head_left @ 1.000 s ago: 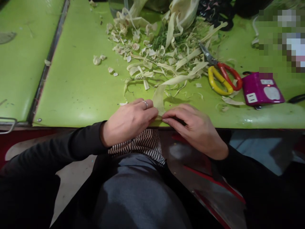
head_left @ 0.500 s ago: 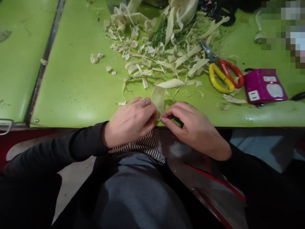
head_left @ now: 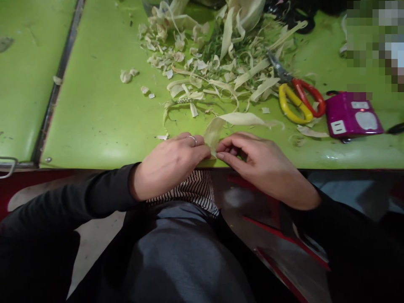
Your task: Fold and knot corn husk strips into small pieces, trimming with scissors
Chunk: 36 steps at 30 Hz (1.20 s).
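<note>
A pale corn husk strip (head_left: 214,130) stands up from the table's front edge and bends over to the right. Its lower end lies between my two hands. My left hand (head_left: 175,162), with a ring on one finger, has its fingers closed at the left side of that end; the fingertips are partly hidden beneath it. From the right, my right hand (head_left: 252,160) pinches the strip's lower end between thumb and forefinger. Beyond the hands lies a short braided piece of husk (head_left: 183,101) with loose ends.
Shredded husk strips and scraps (head_left: 202,63) cover the back middle of the green table (head_left: 94,113). Scissors (head_left: 299,99) with one yellow and one red handle lie at the right. Beside them sits a purple box (head_left: 353,115). Black material (head_left: 293,12) lies at the back.
The strip's free end has swung out farther to the right along the table. My right hand has shifted slightly, and the left fingers have moved a little right.
</note>
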Available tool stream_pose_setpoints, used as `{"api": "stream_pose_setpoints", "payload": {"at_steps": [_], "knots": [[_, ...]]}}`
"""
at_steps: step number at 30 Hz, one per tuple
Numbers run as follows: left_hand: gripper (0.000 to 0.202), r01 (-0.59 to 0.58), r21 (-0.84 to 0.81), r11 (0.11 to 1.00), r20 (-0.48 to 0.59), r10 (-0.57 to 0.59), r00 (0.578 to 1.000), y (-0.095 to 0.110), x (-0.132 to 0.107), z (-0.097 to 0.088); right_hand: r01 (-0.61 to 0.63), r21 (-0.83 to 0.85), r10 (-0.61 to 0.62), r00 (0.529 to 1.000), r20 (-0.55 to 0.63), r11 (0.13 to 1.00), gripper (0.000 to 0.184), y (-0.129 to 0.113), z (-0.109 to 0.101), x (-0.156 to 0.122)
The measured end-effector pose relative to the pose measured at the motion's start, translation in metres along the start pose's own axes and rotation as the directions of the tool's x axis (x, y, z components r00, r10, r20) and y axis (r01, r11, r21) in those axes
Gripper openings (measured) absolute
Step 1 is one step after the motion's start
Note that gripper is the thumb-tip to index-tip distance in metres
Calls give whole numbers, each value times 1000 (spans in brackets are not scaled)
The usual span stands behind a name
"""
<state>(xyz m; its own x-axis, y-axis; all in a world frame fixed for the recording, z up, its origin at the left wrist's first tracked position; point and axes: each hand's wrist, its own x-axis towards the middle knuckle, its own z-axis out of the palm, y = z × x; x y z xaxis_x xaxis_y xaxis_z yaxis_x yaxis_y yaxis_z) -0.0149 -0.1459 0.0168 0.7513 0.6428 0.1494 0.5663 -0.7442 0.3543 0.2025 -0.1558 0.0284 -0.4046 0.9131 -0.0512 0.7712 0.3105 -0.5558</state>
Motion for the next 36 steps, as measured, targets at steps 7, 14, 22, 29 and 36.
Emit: {"api": "stream_pose_setpoints", "payload": {"at_steps": [7,14,22,29,36], "knots": [[25,-4,94,996,-32,7,999,1,-4,-1,201,-80,-208,975,-84,976,17,7,6,-2],[22,-67,159,985,-65,79,995,1,-4,0,397,-256,-435,893,-115,882,22,14,11,-8],[18,-115,269,956,14,116,993,1,0,-3,396,-259,-430,898,-88,881,20,17,9,-10],[17,-56,279,959,75,37,996,4,12,-3,311,-316,-359,928,-105,896,25,12,15,-7],[16,51,154,987,105,-68,992,3,14,-5,325,-357,-401,902,-163,876,21,9,19,-4]]}}
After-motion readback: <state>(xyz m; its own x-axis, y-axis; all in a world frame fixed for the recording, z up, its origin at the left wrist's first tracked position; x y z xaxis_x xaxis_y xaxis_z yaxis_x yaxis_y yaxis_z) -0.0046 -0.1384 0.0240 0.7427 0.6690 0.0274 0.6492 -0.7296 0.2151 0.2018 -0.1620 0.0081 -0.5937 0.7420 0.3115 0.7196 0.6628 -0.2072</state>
